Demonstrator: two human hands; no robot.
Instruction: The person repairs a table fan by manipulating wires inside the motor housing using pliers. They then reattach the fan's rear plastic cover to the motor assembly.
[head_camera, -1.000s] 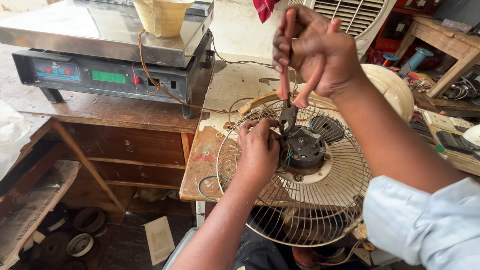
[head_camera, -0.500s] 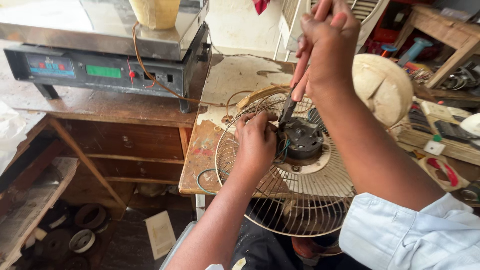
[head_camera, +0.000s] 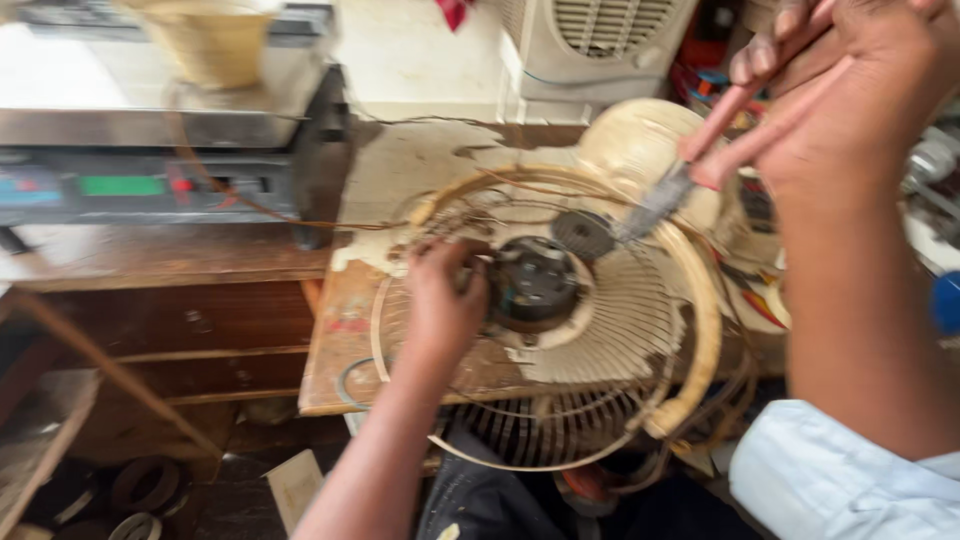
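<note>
Cream-coloured wire made up the fan guard (head_camera: 600, 330), which lay tilted over the edge of a worn wooden board (head_camera: 345, 340) in the middle of the view. Nearest, at six o'clock, dark cloth (head_camera: 480, 500) showed under the guard's lower rim, and a pale blue sleeve (head_camera: 840, 480) filled the corner at five o'clock. The left hand (head_camera: 445, 300) came up from below and rested on the guard at nine o'clock of the dark motor hub (head_camera: 535, 280), fingers curled and pressed on the wires right beside it; whether they pinched anything could not be told. A thin loose wire (head_camera: 300, 220) ran off towards ten o'clock to the grey bench machine (head_camera: 150, 150) with its green and red lights, which stood on a brown wooden table (head_camera: 150, 260). At two o'clock the right hand (head_camera: 850, 90) was raised well above the guard, fingers closed around the pink handles of a pair of pliers (head_camera: 700, 150) whose blurred tip pointed down to the hub. Behind the pliers lay a round cream fan housing (head_camera: 640, 140). Farthest, at twelve o'clock, stood a white air cooler (head_camera: 600, 40).
</note>
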